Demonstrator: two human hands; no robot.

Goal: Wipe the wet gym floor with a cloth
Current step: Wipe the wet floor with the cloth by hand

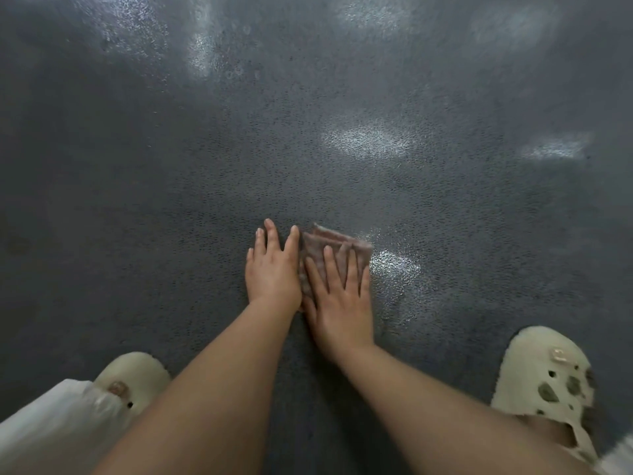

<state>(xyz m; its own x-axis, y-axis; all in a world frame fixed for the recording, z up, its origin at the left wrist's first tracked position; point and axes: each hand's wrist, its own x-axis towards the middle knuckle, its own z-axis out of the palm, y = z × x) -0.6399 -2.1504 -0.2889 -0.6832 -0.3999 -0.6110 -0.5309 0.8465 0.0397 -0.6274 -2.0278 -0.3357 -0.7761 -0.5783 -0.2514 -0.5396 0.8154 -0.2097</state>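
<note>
A small pinkish-brown cloth (322, 243) lies flat on the dark grey textured gym floor (308, 149). My right hand (339, 293) presses on it with straight, spread fingers and covers most of it. My left hand (272, 269) lies flat beside it on the left, fingers straight, its edge touching the cloth's left side. A shiny wet patch (394, 265) glistens just right of the cloth.
My feet in pale cream clogs stand at the lower left (133, 378) and lower right (548, 382). A white trouser leg (51, 426) fills the bottom left corner. Bright reflections (370, 140) mark further sheen on the floor ahead.
</note>
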